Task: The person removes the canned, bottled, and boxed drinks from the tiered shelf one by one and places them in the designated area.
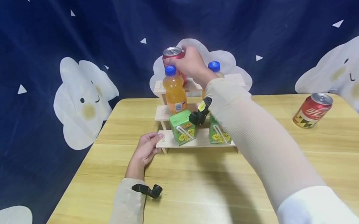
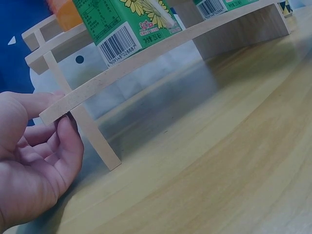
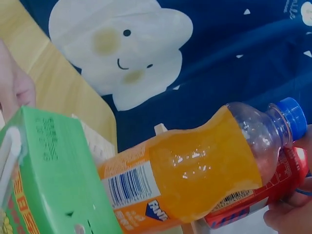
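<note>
Right hand (image 1: 193, 64) grips the red cylindrical metal can (image 1: 173, 53) atop the pale wooden three-tier shelf (image 1: 201, 139), apparently placing it; left hand (image 1: 147, 146) pinches the shelf's lower left end; next likely calls for level release

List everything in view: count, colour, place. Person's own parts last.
Table: 1, pale wood, foreground.
Shelf: 1, pale wood, on the table.
Cans: 2, red; one at the top tier, one on the table.
Bottles: 2, orange, blue-capped; one on the middle tier, one mostly hidden.
Cartons: 2, green, on the bottom tier.
Straws: 2, white, on the cartons.
Curtain: 1, dark blue, white clouds, behind the table.
Sleeves: 2, beige, left and right.
Upper sleeve: 1, white, right.
Wrist cameras: 2, black, on the sleeves.
Left hand: 1, bare, gripping bottom tier's left end.
Right hand: 1, bare, holding a can.
</note>
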`<state>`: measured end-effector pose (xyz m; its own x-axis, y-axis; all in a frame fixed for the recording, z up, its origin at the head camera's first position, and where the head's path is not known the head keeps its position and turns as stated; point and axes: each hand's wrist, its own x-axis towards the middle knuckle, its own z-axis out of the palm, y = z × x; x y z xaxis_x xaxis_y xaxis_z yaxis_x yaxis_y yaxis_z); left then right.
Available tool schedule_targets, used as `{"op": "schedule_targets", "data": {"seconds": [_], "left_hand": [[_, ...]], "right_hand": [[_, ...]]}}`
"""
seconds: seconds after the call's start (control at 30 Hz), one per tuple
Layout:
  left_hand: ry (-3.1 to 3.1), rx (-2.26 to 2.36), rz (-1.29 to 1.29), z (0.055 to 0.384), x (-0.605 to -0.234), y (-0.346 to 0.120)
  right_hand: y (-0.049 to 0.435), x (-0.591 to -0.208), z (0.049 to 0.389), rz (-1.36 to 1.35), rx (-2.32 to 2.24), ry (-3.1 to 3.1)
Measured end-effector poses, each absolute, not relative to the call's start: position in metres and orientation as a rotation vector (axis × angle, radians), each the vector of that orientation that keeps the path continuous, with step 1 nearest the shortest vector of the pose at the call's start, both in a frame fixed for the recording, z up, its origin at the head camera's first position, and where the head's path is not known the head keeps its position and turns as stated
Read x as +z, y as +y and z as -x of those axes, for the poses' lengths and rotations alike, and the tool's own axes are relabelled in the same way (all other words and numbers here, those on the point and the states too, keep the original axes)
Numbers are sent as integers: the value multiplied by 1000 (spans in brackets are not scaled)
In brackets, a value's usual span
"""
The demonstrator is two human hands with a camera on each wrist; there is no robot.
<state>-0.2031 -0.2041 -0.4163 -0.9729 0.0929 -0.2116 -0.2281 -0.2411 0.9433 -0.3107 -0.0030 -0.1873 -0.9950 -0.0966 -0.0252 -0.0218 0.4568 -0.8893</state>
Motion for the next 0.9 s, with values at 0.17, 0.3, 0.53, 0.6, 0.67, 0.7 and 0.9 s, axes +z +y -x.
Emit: {"op": "schedule_targets", "data": {"seconds": [0.17,0.3,0.53,0.6,0.67,0.7,0.9], "left_hand": [[1797,2316,150,203,-414,-205],[1799,2316,147,203,-414,-206],[1797,2323,153,202,-415,-205],[1796,2322,156,201,-415,-205],[1797,2321,159,200,-415,-206],[1799,2319,162,200,-415,-206],[1797,2321,161,201,-415,-204]], "right_hand": [[-5,-187,315,64,-1656,2554],[-7,-188,316,45,-1693,2502],[-10,-194,314,85,-1742,2462],[-11,-195,314,82,-1737,2465],[-12,-195,314,78,-1732,2457],[-12,-194,314,78,-1728,2454],[-10,-195,316,54,-1697,2470]]}}
